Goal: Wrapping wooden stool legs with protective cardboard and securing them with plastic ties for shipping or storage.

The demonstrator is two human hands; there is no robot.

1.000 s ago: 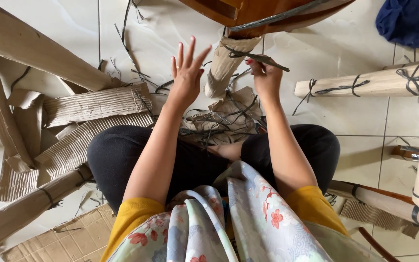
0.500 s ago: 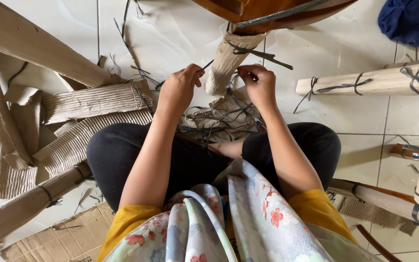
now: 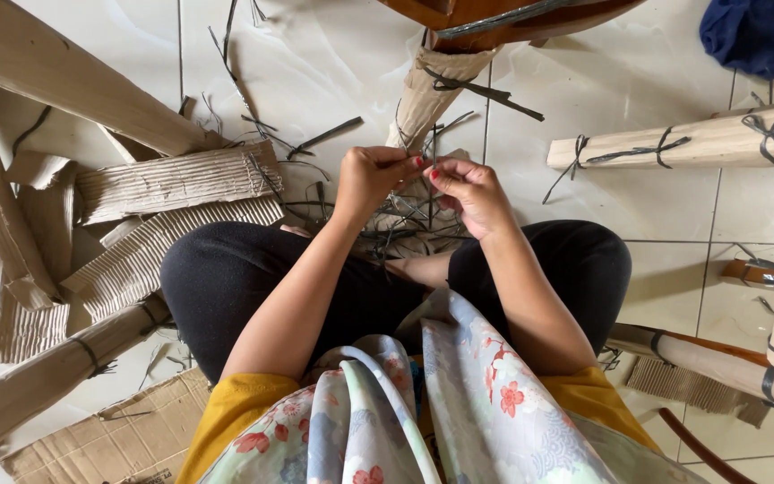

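White tiled floor (image 3: 333,63), person sitting cross-legged on it in black trousers (image 3: 226,278), a flowered scarf (image 3: 459,394) hanging over a yellow top.

Landmark: the paper-wrapped wooden leg (image 3: 427,99) that comes down from dark brown furniture at the top edge, straight ahead of the knees.

Left of that leg, a big heap of torn cardboard (image 3: 127,206): flat brown strips, ribbed corrugated sheets, one long piece running off to the corner. A second flat cardboard sheet (image 3: 109,439) lies far below-left of the leg, beside the person's hip.

Right of the leg, a long wrapped bar (image 3: 674,143) lies on the tiles, bound with dark ties. Further right and up, a blue cloth (image 3: 763,36) in the corner. Lower right, more wrapped furniture parts (image 3: 718,358) near the person's thigh.

At the foot of the leg, between it and the knees, a loose tangle of cut black straps (image 3: 405,224). More stray strap pieces lie on the tiles just left of the leg.

Left hand (image 3: 369,175) and right hand (image 3: 468,193) are raised just below the leg, above the tangle, close together, fingertips nearly meeting. Both are pinched shut on a thin black strap (image 3: 429,148) that stands upright between them. Right fingernails (image 3: 434,173) are painted red.
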